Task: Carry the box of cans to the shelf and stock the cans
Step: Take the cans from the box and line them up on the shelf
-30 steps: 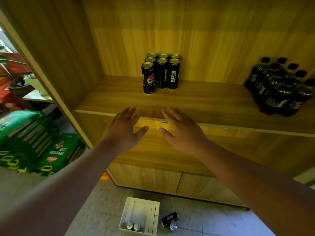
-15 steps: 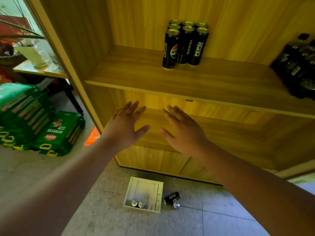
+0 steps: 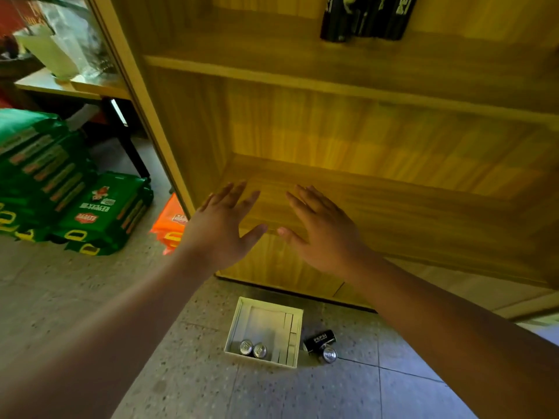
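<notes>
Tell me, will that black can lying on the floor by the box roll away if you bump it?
Probably. The black can lies on its side on the smooth floor tiles, so a nudge across its round body would likely roll it. Its metal skin looks slick, so a hand may slip.

Two bare forearms reach into view from the bottom corners, and no sleeve, cuff or glove covers any part of them that shows. The left hand [image 3: 222,229] is bare from wrist to fingertips, with no ring, watch, strap or band on it. The right hand [image 3: 325,234] is likewise bare, its wrist plain and its fingers unadorned. The nails on both hands look short and unpainted, though motion blur softens them. The forearms widen towards the camera, where they turn dim and soft-edged in shadow. No clothing appears at the frame edges, and nothing else of the person shows.
</notes>
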Demonstrator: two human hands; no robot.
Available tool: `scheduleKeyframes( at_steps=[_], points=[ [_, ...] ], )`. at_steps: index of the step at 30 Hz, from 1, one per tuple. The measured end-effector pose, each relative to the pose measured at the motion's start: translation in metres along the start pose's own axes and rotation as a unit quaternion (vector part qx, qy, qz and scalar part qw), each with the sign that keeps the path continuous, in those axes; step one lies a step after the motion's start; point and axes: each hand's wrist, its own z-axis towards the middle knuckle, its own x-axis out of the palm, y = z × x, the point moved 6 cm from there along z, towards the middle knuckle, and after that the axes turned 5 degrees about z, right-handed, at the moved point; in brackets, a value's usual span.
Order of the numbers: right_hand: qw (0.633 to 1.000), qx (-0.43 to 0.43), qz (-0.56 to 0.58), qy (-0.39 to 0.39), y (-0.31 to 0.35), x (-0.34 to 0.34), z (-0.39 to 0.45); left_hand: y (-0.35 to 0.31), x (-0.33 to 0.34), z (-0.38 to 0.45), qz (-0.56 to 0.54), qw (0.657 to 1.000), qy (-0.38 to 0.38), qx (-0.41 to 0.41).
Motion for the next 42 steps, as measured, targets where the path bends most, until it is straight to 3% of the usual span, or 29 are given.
scheduleKeyframes(
  at_steps=[13,24,32,42],
  points=[
    [0.998,-0.051,-0.011,0.034,-0.047,0.218,0.007,0.028,0.225,-0.020,-0.021,1.000,0.001,-0.007],
    [0.994,-0.100,0.015,0.033,-0.085,0.375,0.019,0.054,0.376,-0.042,-0.018,1.000,-0.003,-0.002],
    [0.987,-0.120,0.019,0.108,-0.120,0.521,-0.013,0.069,0.523,-0.083,-0.036,0.998,0.054,0.007],
    [0.968,-0.135,0.049,0.203,-0.141,0.608,-0.048,0.071,0.631,-0.133,-0.045,0.990,0.129,0.024]
  ],
)
